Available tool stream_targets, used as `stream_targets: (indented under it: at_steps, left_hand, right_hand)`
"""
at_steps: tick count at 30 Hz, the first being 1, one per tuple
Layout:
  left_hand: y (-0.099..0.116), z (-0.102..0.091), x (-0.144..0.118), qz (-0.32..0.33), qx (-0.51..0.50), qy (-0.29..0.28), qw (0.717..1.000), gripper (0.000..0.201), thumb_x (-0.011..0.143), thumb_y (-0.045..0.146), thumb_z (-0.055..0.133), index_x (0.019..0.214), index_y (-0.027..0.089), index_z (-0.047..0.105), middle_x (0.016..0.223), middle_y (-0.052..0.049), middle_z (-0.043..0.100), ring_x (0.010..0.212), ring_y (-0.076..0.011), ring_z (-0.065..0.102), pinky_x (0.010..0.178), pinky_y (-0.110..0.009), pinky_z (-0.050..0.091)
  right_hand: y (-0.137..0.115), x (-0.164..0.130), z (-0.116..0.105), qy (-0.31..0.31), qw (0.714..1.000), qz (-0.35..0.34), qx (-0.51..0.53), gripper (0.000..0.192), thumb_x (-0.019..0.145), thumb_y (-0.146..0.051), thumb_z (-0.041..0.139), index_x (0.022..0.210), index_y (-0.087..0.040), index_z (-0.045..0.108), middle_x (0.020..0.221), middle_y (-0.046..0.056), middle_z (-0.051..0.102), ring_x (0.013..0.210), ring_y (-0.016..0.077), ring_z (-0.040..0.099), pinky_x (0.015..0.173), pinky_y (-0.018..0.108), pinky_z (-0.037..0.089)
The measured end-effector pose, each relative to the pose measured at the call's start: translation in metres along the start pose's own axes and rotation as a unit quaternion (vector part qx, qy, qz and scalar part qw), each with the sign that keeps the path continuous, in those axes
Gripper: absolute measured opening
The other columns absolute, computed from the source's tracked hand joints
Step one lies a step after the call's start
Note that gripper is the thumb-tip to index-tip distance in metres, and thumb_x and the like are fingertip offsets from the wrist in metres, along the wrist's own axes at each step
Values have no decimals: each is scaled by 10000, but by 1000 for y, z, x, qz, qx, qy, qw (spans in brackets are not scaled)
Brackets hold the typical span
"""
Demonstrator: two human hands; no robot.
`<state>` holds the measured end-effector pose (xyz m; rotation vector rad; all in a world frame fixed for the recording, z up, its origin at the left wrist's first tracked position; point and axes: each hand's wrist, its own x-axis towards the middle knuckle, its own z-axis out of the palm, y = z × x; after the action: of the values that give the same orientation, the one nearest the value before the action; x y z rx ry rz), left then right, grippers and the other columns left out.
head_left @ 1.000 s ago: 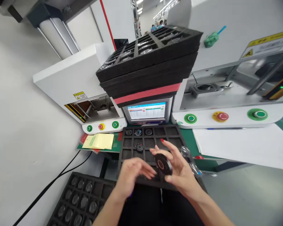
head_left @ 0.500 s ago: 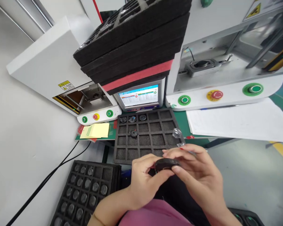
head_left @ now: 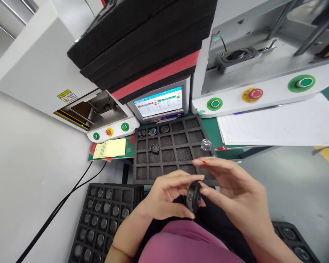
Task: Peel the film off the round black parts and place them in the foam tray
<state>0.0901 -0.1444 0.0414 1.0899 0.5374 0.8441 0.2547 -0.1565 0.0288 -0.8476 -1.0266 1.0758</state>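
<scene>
Small round black disc part (head_left: pixel 194 196) is being pinched edge-on by left hand (head_left: pixel 164 197) and right hand (head_left: pixel 235 193) fingertips, other fingers spread; slip risk toward the black foam grid tray (head_left: pixel 142 171) at 12 o'clock.

I see a matt black, rubbery-looking round part (head_left: pixel 193 197); a rough, porous black foam tray (head_left: pixel 172 151); glossy plastic push buttons (head_left: pixel 215 104) on a smooth white painted machine housing (head_left: pixel 265 95); matt white paper sheets (head_left: pixel 279 126); a glossy screen (head_left: pixel 160 104).

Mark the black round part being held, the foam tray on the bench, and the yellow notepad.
black round part (head_left: pixel 193 197), head view, on its dark rim between the two hands.
foam tray (head_left: pixel 176 149), head view, on a divider rib near its middle.
yellow notepad (head_left: pixel 111 148), head view, middle of the top sheet.
</scene>
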Motion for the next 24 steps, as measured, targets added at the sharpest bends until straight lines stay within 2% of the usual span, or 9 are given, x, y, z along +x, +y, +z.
stream_targets:
  at_steps: [2,3,5,8,11,14,16,20,24]
  left_hand:
    - [1,-1,-2,44,68,11,997,610,699,309,849,1275,277,650,1126,-89,628,817,-155,700,748,-270,599]
    - [2,-1,-3,68,105,21,992,620,705,304,845,1289,279,640,1131,-93,638,829,-158,699,763,-272,602]
    - [3,-1,-5,107,180,40,977,641,701,299,847,1303,281,626,1123,-93,659,840,-156,689,770,-264,603]
    - [7,0,-6,142,279,49,948,637,709,363,833,1302,264,624,1113,-95,684,889,-168,676,778,-251,592]
    - [13,1,-7,156,353,34,922,628,750,422,787,1323,244,601,1117,-105,696,922,-177,669,796,-255,579]
    - [17,2,-9,148,389,23,909,583,810,437,727,1337,230,586,1105,-110,700,901,-179,672,783,-265,578]
    - [19,3,-11,136,401,23,906,559,832,435,703,1338,226,588,1072,-106,705,888,-181,675,790,-276,578]
    - [22,4,-14,125,419,17,899,559,838,423,699,1346,221,584,1043,-97,711,867,-182,682,797,-286,580]
    - [24,4,-14,121,424,12,897,547,846,391,695,1352,214,584,1063,-105,712,869,-193,687,788,-288,579]
  right_hand:
    - [-7,-4,3,61,997,-33,-44,135,783,-180,771,885,-255,724,850,10,699,821,123,666,754,184,547]
    - [-11,-6,3,62,997,-23,-31,74,804,-182,749,826,-245,717,758,-1,666,727,115,648,677,182,545]
    - [-16,-9,5,18,997,55,46,88,835,-231,729,752,-234,697,623,-25,601,541,97,595,513,177,507]
    - [-20,-12,5,-56,961,207,176,173,823,-328,750,707,-216,689,538,-33,587,360,76,510,364,169,427]
    - [-21,-15,5,-76,926,287,232,231,786,-367,783,664,-197,686,506,-12,615,364,85,525,396,174,449]
    - [-22,-18,3,-87,912,325,235,253,773,-359,793,618,-194,679,501,10,632,448,103,566,490,190,486]
    - [-23,-21,3,-93,903,348,232,258,772,-359,790,604,-198,680,500,19,634,460,109,557,489,193,469]
    - [-27,-22,4,-76,899,364,231,293,701,-389,836,543,-206,671,449,20,604,408,108,519,435,188,433]
    - [-30,-22,6,-77,897,371,228,291,679,-405,850,535,-218,680,451,17,606,420,107,538,442,173,447]
